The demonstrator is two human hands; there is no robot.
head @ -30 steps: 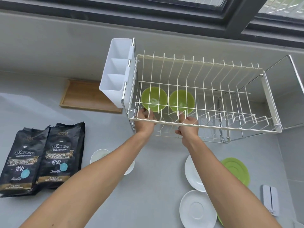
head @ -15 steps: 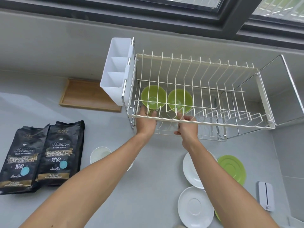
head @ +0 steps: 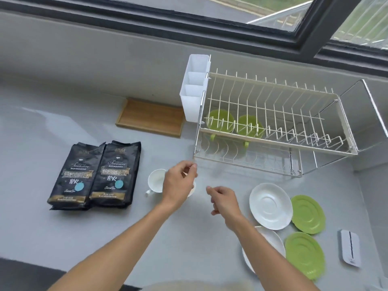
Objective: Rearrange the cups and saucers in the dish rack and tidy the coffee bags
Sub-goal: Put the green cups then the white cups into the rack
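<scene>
Two green cups [head: 220, 120] [head: 249, 125] stand side by side at the left end of the wire dish rack's [head: 279, 147] upper tier. On the counter lie two white saucers [head: 270, 205] [head: 273, 241] and two green saucers [head: 307, 214] [head: 304, 254]. A white cup [head: 155, 180] stands left of my left hand [head: 180, 182], which hovers over a second, mostly hidden white cup [head: 192, 190]. My right hand [head: 224, 201] hangs above the bare counter beside the saucers. Both hands are loosely curled and hold nothing. Two black coffee bags [head: 72, 175] [head: 115, 173] lie flat at the left.
A white cutlery holder [head: 195, 87] hangs on the rack's left end. A wooden tray [head: 150, 116] sits against the wall left of the rack. A small white device [head: 349, 250] lies at the right edge. The window sill runs behind everything.
Both hands have left the rack's front rail and pulled back toward me, down over the counter. The view has shifted, so more of the counter shows.
</scene>
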